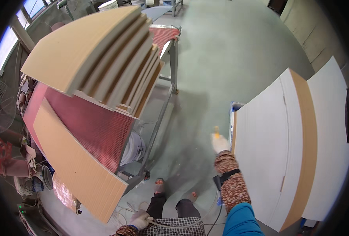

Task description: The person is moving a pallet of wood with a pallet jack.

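Note:
My right hand (220, 144), in a white glove, reaches forward beside the left edge of a large white board (261, 122). Its fingers are closed on a small yellow-orange tool (216, 133), blurred and too small to name by kind. Low in the view, by my lap, my left hand (140, 219) is gloved as well and closed around a pale hose (162, 226). From there the hose crosses my checked apron (174, 228) toward the right. Further loops of it lie on the floor by my feet.
At left, a metal-framed table (170, 63) with a red mesh top (88, 118) carries a stack of brown boards (88, 43) and a single cardboard sheet (76, 157). Under it stands a white bucket (133, 149). A fan (1, 106) is at far left. Another white board (328, 137) lies far right.

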A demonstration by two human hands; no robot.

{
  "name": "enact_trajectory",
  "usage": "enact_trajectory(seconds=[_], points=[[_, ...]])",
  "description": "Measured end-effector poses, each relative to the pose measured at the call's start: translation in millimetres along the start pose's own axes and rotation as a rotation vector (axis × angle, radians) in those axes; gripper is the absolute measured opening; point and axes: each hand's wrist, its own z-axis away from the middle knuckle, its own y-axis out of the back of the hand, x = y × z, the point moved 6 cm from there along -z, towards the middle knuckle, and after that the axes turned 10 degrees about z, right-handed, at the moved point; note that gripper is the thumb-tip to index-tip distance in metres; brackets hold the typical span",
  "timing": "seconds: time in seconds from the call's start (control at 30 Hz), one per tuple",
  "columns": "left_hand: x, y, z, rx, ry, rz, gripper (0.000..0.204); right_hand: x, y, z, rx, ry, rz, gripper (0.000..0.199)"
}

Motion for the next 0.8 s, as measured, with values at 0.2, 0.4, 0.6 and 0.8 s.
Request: enact_trajectory(seconds=[0.2, 0.4, 0.6, 0.8], points=[[-20, 18, -13, -0.311, 0.113, -0.118, 0.043, 99, 107, -17, 0.043, -0.285, -0.206, 0.072], [48, 56, -25, -0.506, 0.094, -0.243, 0.033, 89, 1, 26, -0.077, -0.078, 0.074, 0.055], [42, 41, -48, -0.305, 0.143, -0.237, 0.033, 139, -161, 149, -0.398, 0.140, 0.382, 0.037], [94, 67, -36, -0.081, 0.224, -0.071, 0.038, 92, -149, 210, -0.633, 0.577, 0.702, 0.048]])
